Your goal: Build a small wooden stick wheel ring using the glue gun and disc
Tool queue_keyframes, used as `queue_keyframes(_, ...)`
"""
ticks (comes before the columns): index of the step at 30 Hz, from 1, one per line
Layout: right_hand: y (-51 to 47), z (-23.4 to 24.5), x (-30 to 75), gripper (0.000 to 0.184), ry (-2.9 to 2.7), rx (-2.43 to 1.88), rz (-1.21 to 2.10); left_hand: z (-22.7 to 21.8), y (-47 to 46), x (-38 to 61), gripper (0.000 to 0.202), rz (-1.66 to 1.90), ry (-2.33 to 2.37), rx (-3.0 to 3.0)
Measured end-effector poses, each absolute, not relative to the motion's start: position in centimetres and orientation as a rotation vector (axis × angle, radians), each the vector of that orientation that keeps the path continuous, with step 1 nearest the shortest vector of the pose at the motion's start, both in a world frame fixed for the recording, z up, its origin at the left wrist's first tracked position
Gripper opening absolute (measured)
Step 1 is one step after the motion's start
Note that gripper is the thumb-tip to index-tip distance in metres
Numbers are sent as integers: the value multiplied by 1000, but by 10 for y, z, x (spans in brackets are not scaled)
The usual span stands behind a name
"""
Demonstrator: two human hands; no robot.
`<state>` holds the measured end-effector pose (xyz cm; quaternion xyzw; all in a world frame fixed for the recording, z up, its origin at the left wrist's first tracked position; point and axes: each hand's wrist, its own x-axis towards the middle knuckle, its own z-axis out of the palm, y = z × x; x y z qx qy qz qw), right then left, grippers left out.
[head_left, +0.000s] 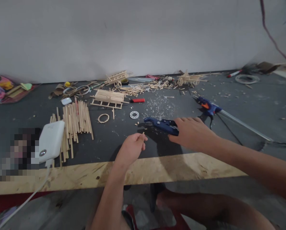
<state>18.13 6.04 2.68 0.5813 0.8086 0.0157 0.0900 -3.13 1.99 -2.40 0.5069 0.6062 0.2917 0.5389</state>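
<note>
My left hand (130,148) is closed in a pinch near the table's front edge. A tiny end of a wooden stick (143,133) shows at its fingertips. To the right, my right hand (193,132) is wrapped round the handles of dark blue pruning shears (163,125), whose curved jaws point left, just beyond the left hand. Small cut wood bits (136,124) lie near the jaws. Beyond them are a white ring with holes (134,115) and a ring made of wood pieces (103,118).
Wooden sticks (78,118) lie at left beside a white power bank (52,140) with a cable. Behind stand a stick-built frame (109,98), a red lighter (138,100) and small wooden cart models (188,78). A blue glue gun (208,107) with a clear glue stick lies right.
</note>
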Motion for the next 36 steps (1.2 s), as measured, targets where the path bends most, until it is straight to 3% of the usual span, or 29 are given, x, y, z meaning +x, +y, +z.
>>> queue_keyframes(4, 62, 29, 187, 50, 2395, 1799, -15, -26, 21, -33, 33, 713, 1438, 1192)
queue_keyframes(13, 40, 42, 190, 44, 2324, 1917, -595, -19, 24, -38, 26, 766, 1521, 1268)
queue_keyframes(16, 36, 44, 192, 42, 2309, 1965, -658, -16, 29, -37, 18, 716, 1691, 1531)
queue_keyframes(23, 33, 49, 196, 42, 2235, 2049, -752, -11, 38, -21, 23, 364, 1848, 1834)
queue_keyframes(36, 31, 42, 204, 44, 2206, 2045, -805, -9, 52, -48, 19, 537, 2072, 1703)
